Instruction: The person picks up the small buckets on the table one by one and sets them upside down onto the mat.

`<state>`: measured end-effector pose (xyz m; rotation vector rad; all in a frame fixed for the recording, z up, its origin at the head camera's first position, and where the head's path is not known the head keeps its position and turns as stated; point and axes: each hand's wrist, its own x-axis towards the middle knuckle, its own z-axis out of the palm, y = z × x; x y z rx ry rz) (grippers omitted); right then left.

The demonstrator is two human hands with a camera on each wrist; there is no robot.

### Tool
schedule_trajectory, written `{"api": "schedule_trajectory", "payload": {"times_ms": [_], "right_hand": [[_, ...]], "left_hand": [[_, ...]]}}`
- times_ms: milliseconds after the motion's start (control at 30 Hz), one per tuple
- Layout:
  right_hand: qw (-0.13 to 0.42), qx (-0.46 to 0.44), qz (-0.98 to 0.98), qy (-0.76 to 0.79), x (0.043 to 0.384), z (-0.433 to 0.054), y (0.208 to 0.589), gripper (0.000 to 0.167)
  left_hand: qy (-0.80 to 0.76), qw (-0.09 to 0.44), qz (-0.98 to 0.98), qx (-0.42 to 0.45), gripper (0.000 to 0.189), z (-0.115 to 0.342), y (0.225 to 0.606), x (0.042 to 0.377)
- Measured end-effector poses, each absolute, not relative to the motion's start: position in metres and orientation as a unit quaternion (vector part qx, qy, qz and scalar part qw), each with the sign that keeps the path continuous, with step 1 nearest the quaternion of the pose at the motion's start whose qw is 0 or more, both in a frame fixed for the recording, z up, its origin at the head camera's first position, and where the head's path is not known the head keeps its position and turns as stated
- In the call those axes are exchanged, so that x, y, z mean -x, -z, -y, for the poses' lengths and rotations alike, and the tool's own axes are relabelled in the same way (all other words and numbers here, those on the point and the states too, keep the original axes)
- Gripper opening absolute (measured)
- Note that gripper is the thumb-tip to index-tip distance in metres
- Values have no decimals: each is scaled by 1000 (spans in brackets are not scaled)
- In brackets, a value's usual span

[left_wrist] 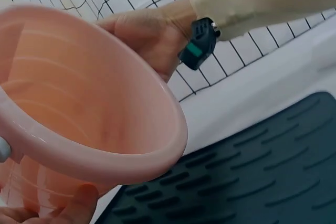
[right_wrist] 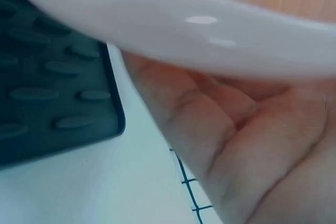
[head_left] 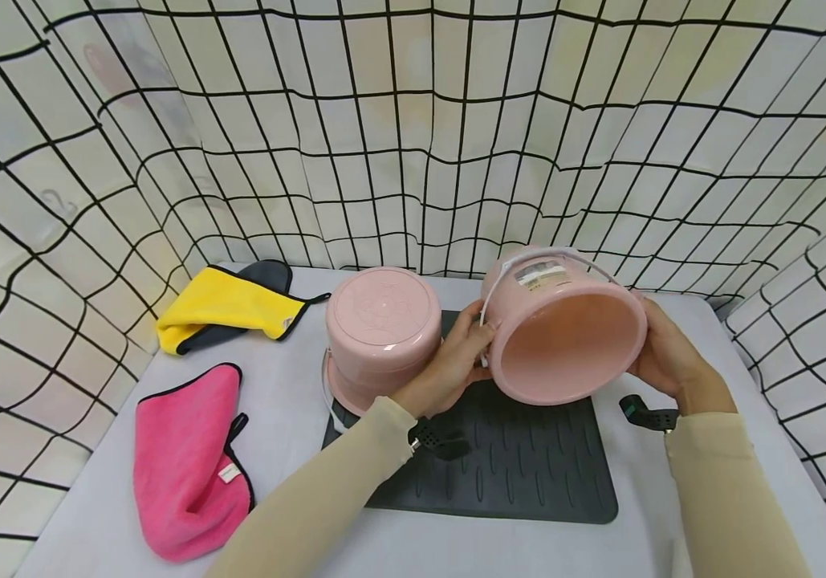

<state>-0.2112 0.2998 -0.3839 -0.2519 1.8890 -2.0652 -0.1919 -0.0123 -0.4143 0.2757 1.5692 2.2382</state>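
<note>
A pink bucket is held up above the dark mat, tilted so its open mouth faces me. My left hand grips its left side by the rim, thumb beside the white handle. On the opposite side my right hand holds the wall, most of its fingers hidden behind the bucket. In the left wrist view the inside of the bucket shows ribbed rings. The right wrist view has the right palm under the pale rim. A second pink bucket stands upside down on the mat's left part.
To the left lie a folded pink cloth with black edging and a yellow cloth with a dark grey side. A white surface lies under everything. Black wire grid over pale sheeting walls in the back and both sides.
</note>
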Motion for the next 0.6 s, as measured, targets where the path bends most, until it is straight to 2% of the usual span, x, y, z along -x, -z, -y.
{"api": "schedule_trajectory", "payload": {"times_ms": [233,367,467,600], "right_hand": [[193,37,-719,666,207,-303,386,33],[192,54,-721,663,207,-305,388,35],[192,76,-723,659,208,-305,390,42],[192,97,-740,638,209,-303,390,64]], "left_hand": [[-759,174,-611,-145,72,17,416,193],[-747,176,-621,-158,75,19,416,194],[-739,180,-629,-161,77,21,416,194],[-734,178,-633,-169,81,20,413,194]]}}
